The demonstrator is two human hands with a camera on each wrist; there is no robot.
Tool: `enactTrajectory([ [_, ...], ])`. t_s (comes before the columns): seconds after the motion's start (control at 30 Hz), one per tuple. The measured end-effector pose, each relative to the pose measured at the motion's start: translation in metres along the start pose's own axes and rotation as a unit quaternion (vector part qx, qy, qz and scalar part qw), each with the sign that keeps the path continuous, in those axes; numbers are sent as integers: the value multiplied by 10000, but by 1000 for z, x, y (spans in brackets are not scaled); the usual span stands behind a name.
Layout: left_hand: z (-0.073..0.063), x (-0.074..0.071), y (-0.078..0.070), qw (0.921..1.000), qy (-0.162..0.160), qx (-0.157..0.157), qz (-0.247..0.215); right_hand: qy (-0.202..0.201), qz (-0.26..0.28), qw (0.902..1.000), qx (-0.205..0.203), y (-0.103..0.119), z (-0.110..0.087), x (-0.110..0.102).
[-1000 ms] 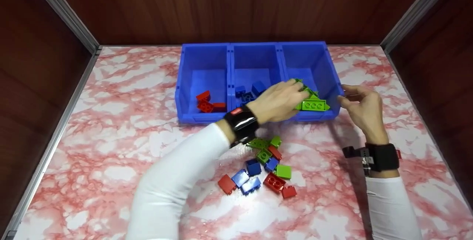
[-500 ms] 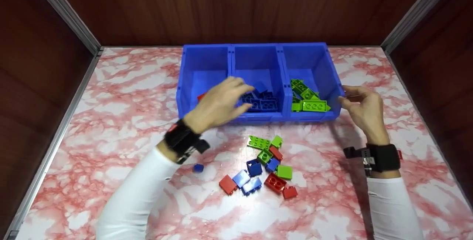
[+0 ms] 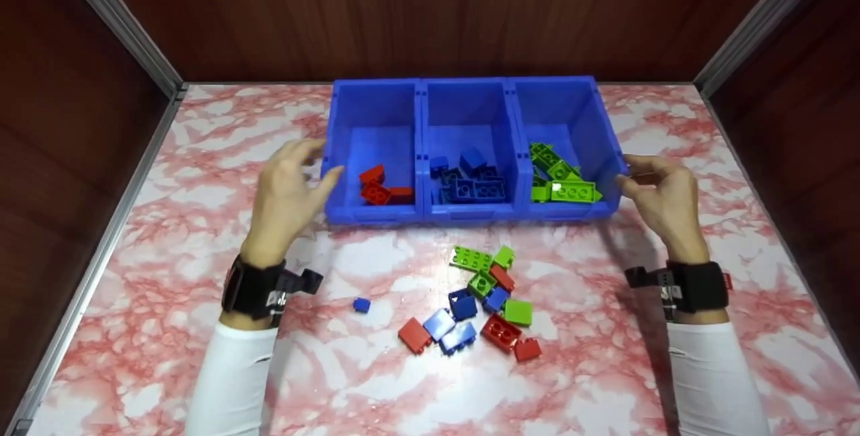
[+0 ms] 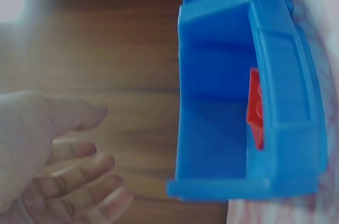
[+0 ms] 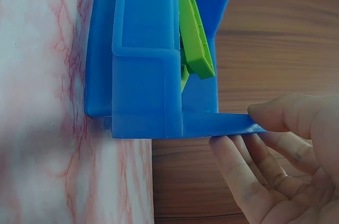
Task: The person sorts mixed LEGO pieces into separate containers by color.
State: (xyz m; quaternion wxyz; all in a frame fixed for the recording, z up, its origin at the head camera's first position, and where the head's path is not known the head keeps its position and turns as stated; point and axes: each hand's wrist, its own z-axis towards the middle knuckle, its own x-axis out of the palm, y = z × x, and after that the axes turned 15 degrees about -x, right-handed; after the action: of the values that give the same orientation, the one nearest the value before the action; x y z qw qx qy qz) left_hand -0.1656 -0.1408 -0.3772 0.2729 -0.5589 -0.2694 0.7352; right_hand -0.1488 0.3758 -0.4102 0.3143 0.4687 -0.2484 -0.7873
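Observation:
The blue three-compartment bin (image 3: pixel 470 214) stands at the back of the table, with red bricks (image 3: pixel 375 193) in its left compartment, dark blue bricks (image 3: pixel 470 189) in the middle and green bricks (image 3: pixel 573 191) on the right. My right hand (image 3: pixel 665 204) pinches the bin's right side wall between thumb and fingers, seen closely in the right wrist view (image 5: pixel 286 155). Beside the opposite wall is my left hand (image 3: pixel 285 197), fingers spread and holding nothing. The left wrist view shows a gap between the left fingers (image 4: pixel 85 176) and the bin's wall (image 4: pixel 217 188).
In front of the bin lies a loose pile of red, blue and green bricks, among them a green plate-like brick (image 3: pixel 471 258) and a red brick (image 3: pixel 501 332). A small blue brick (image 3: pixel 361 305) lies apart to the left. Dark wood panels (image 3: pixel 430 16) enclose the table.
My left hand has gone from the green compartment leftward across the bin to its outer left side. The right hand has kept its grip on the right wall.

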Motion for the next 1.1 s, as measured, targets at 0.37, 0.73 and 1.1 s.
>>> enactTrajectory([
  [0.37,-5,19,32,9837,-230,-1498,-965,4,42,10000,5,0,0,1],
  [0.73,-5,31,29,9773,-540,-1828,-929,-35,-274,9995,-166,2,-1,1],
  [1.1,-3,35,31,9773,-507,-1852,-897,-149,-827,9817,-1707,41,-10,6],
])
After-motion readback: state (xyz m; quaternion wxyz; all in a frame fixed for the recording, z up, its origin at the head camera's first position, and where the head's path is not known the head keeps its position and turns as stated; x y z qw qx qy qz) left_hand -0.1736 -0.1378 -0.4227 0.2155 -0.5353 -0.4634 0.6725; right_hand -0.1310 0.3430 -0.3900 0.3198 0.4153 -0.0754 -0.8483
